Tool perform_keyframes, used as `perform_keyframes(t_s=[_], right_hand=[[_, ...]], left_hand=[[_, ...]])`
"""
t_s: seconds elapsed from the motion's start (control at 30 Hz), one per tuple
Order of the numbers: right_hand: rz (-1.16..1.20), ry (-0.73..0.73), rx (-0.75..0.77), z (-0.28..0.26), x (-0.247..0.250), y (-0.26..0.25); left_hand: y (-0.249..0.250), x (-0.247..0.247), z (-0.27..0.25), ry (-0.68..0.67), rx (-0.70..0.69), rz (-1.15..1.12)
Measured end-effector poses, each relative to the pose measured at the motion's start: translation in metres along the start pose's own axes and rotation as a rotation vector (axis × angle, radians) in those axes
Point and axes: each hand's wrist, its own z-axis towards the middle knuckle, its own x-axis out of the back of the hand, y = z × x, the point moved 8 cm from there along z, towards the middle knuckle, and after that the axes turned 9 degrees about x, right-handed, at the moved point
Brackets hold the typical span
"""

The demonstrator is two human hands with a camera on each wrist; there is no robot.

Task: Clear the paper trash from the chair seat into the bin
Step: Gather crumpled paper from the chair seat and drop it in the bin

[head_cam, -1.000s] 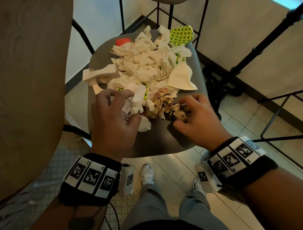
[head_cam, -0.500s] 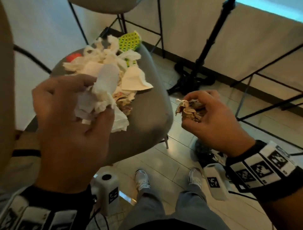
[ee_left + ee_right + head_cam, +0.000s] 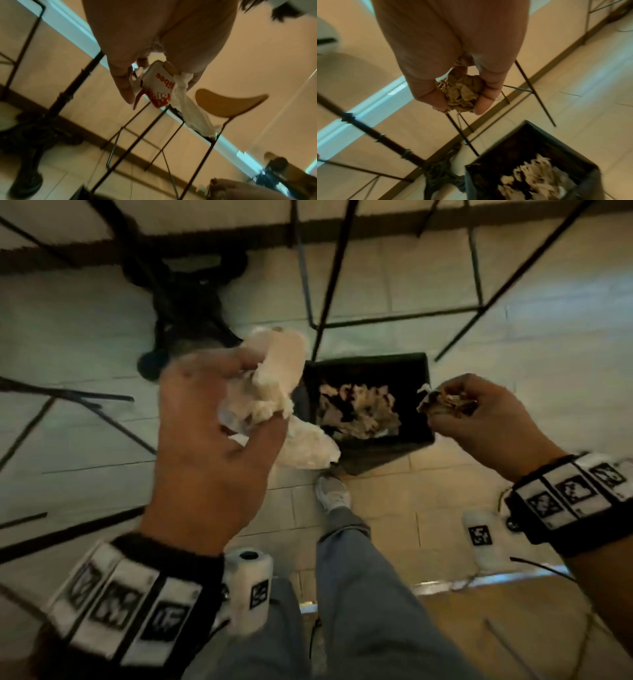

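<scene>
My left hand (image 3: 219,433) grips a bunch of white crumpled tissue (image 3: 274,385) just left of the black square bin (image 3: 416,364) on the floor. In the left wrist view the bunch includes a white and red printed wrapper (image 3: 157,86) with tissue (image 3: 192,112) hanging from it. My right hand (image 3: 479,419) holds a wad of brown crumpled paper (image 3: 442,400) above the bin's right edge; the right wrist view shows the brown wad (image 3: 462,92) between curled fingers, with the bin (image 3: 529,132) below. Crumpled white and brown paper (image 3: 359,409) lies inside the bin. The chair seat is out of view.
Thin black chair and table legs (image 3: 329,285) cross the tiled floor behind the bin, and a dark heavy table base (image 3: 185,289) stands at the back left. My own legs and a white shoe (image 3: 332,494) are just in front of the bin.
I have turned from the chair seat to the bin. Both hands lifted their paper off the seat and carried it rightward, now level with the bin on the floor.
</scene>
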Motion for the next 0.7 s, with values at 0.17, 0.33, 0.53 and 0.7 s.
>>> perform_keyframes(t_s=[0.17,0.33,0.53,0.7], right_hand=[[0.07,-0.008,-0.132,0.048,-0.038,0.097],[0.151,-0.093,-0.244,0.113,-0.108,0.183],[0.26,-0.183,-0.349,0.151,-0.169,0.233],[0.384,-0.15,-0.464,0.177,-0.215,0.276]], left_hand=[[-0.073,-0.127,0.045,-0.24,0.19,0.12],[-0.178,-0.236,0.079,-0.417,0.354,0.258],[-0.266,-0.288,0.089,-0.517,0.589,0.25],[-0.321,-0.319,0.091,-0.482,0.744,0.171]])
